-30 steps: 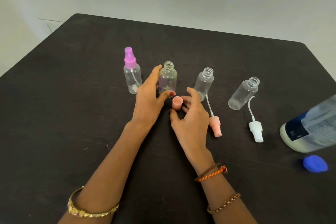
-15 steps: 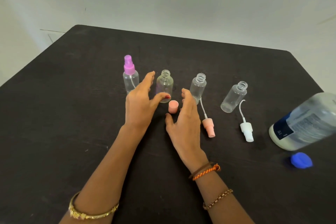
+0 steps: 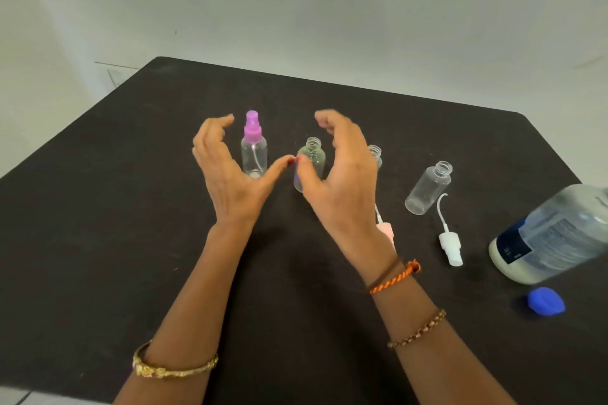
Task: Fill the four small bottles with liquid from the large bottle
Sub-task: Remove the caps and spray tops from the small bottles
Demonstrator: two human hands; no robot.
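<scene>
Both hands, left hand (image 3: 230, 171) and right hand (image 3: 342, 181), are held loosely cupped, nothing gripped; the small clear uncapped plastic bottle (image 3: 311, 163) between them could be knocked over.

Hidden, cropped and blurred parts

The right hand (image 3: 342, 181) covered most of the third small bottle (image 3: 376, 154) and part of the pink spray head (image 3: 387, 231). The large bottle (image 3: 556, 233) ran off the right edge, its label print unreadable. Whether the blurred left hand (image 3: 227, 171) touched anything couldn't be told.
</scene>
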